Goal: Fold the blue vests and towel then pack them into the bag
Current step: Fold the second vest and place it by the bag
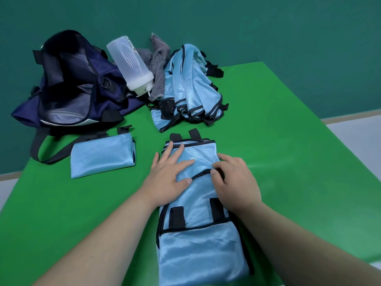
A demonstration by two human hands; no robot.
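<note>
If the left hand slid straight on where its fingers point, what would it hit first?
The left hand lies flat on the vest; past that vest's black straps it would probably meet the pile of unfolded vests first, though depth is unclear.

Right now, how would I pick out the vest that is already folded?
Start at the navy bag on the far left of the green table. Just in front of it, nearer the camera, lies the folded vest. It alone is a small neat rectangle: the pile is crumpled, the near vest long.
</note>
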